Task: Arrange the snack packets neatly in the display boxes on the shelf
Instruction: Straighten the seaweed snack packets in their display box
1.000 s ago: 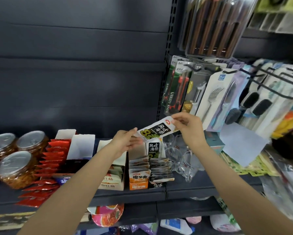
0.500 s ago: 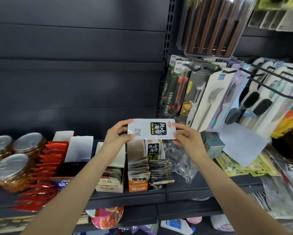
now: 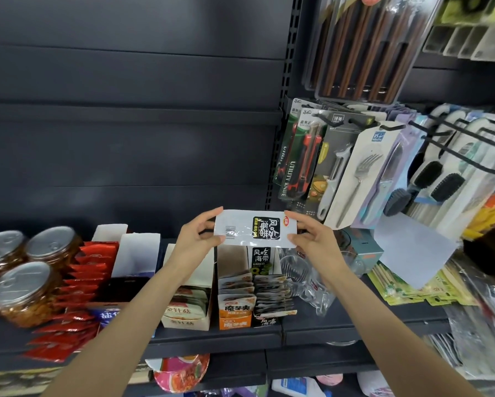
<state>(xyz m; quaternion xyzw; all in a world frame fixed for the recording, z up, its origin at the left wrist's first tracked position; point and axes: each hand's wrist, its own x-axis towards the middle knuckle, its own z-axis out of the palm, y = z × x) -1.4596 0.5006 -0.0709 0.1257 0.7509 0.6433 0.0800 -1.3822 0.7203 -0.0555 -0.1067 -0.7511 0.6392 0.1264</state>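
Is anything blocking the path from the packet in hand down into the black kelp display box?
Nothing visible does. The packet, held at its ends by the left hand and right hand, hangs directly above the open-topped kelp box, with only air between.

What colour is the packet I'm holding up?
Silvery white packet with a black label and a barcode, seen in the head view.

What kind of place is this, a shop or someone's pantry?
Most likely a small shop. Snack packets stand in open display boxes on a dark metal shelf, carded utensils hang on pegs, and sealed jars are lined up for sale.
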